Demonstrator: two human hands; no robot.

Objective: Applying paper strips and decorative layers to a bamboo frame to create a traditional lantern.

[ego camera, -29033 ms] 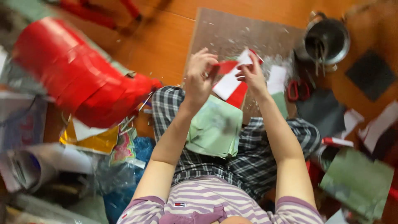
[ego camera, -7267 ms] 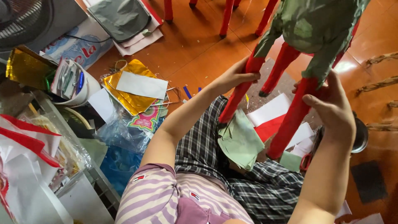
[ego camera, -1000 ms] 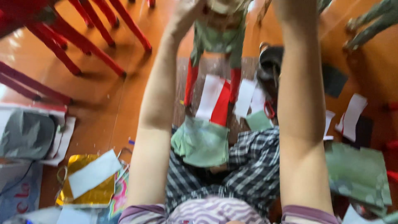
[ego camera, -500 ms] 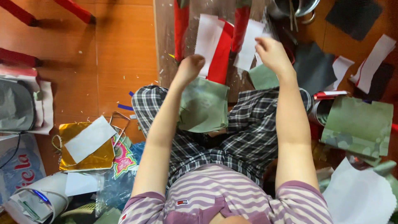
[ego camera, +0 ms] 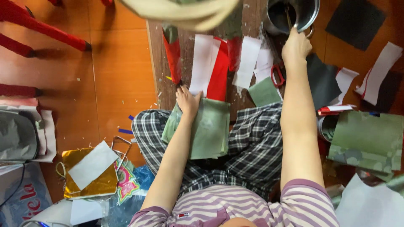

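Two hands busy: left hand [ego camera: 188, 100] flat, fingers loose, on soft green paper stack [ego camera: 208, 133] across lap; right hand [ego camera: 296, 47] gripping rim of round shiny metal pot [ego camera: 294, 14].

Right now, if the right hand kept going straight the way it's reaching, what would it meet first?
The right hand is already at the rim of the metal pot, so going on it would enter the pot, probably meeting the stick-like tool inside. Depth there is hard to judge.

Green paper stack [ego camera: 208, 134] flat on lap; metal pot [ego camera: 294, 14] upright on board's far corner.
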